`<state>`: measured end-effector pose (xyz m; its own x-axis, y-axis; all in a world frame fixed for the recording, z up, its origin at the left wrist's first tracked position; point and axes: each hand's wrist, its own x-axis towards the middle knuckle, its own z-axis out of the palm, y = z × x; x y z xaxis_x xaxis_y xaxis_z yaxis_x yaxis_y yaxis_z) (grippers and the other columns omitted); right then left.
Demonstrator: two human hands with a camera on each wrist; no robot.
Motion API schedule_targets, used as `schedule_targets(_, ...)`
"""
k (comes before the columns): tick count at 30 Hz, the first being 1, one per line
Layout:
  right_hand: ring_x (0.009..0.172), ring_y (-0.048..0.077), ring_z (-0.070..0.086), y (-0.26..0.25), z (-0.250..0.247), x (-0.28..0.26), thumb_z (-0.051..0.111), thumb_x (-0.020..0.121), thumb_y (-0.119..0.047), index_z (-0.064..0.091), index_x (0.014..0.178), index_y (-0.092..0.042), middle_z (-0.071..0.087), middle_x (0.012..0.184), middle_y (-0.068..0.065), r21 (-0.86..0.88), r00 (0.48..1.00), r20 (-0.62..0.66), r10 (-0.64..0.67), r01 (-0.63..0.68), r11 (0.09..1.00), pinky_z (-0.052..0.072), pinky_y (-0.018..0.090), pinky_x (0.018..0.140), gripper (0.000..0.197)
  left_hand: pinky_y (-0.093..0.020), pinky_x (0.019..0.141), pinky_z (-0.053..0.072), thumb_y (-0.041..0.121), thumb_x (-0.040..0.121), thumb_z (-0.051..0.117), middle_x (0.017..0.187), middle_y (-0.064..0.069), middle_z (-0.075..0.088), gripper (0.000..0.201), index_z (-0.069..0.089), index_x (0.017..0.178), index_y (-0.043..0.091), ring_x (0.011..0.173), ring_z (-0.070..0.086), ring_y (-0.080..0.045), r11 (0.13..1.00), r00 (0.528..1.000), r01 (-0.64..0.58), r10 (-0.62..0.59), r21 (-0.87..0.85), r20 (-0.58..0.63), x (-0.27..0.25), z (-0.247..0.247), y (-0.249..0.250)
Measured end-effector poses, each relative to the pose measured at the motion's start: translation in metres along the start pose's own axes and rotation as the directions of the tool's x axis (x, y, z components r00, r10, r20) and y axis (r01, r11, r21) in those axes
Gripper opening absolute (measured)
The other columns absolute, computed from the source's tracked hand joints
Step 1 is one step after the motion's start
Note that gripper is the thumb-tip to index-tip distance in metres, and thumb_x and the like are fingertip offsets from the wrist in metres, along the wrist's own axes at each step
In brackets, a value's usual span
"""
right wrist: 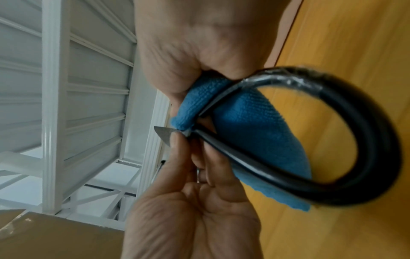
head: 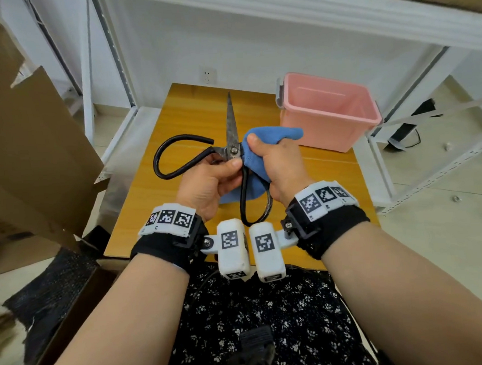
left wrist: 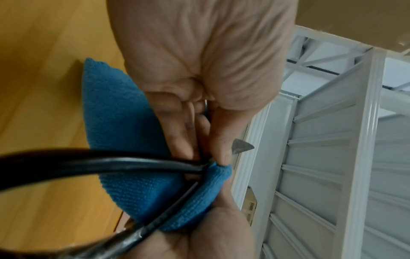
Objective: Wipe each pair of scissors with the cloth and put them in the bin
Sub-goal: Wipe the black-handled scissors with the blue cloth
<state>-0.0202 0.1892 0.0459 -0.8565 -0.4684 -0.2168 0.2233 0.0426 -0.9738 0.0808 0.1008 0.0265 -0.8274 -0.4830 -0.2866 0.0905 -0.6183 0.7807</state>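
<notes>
— While the left hand (head: pixel 212 181) pinches the black-handled scissors (head: pixel 231 143) at the pivot, which way do they point?

— Blades shut and tips straight away from the person, long axis running front to back above the wooden table (head: pixel 191 112); one handle loop arcs left, the other hangs toward the wrists.

— And the right hand (head: pixel 281 166)?

— Curled round the blue cloth (head: pixel 271 134), pressing it against the scissors just right of the pivot, so I'd judge wiping is under way.

— Where's the bin?

— The pink bin (head: pixel 331 116) stands at the table's far right corner, nearer the right hand, looking empty. White metal shelving (head: pixel 281 10) surrounds the table; brown cardboard (head: pixel 31 143) leans at left.
</notes>
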Motion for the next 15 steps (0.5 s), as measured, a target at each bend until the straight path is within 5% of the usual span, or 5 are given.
schedule_targets(5,0.070,0.026,0.060,-0.004,-0.001,0.003,0.062,0.090,-0.042,0.060,0.071,-0.018,0.059,0.061,0.000,-0.049,0.998,-0.057,0.016,-0.018,0.999,0.052,0.046,0.073,0.031,-0.025,0.064,0.057,-0.001,0.087,0.064,0.100,-0.014,0.071,0.024,0.060,0.110,-0.003,0.086,0.073,-0.024,0.999,0.999,-0.019,0.018,0.029,0.038,-0.005,0.007,-0.002)
schedule_targets(9,0.094,0.032,0.071,-0.009,-0.002,-0.003,0.069,0.092,-0.028,0.068,0.098,-0.010,0.074,0.099,0.014,-0.047,0.989,0.142,-0.031,0.038,0.998,0.058,0.049,0.086,0.019,-0.021,0.061,0.056,0.002,0.091,0.059,0.087,0.000,0.074,0.014,0.067,0.099,0.011,0.078,0.072,-0.012,0.998,0.996,-0.046,0.044,0.030,0.071,-0.006,0.003,0.000)
schedule_targets(15,0.086,0.028,0.072,-0.007,-0.004,-0.003,0.066,0.094,-0.024,0.067,0.092,-0.009,0.073,0.092,0.013,-0.101,0.994,0.076,-0.078,0.086,0.991,0.059,0.046,0.081,0.015,-0.024,0.064,0.058,0.018,0.078,0.068,0.098,-0.004,0.073,0.036,0.063,0.113,0.010,0.083,0.073,-0.016,1.000,0.992,-0.020,0.023,-0.019,0.128,-0.013,0.005,-0.002)
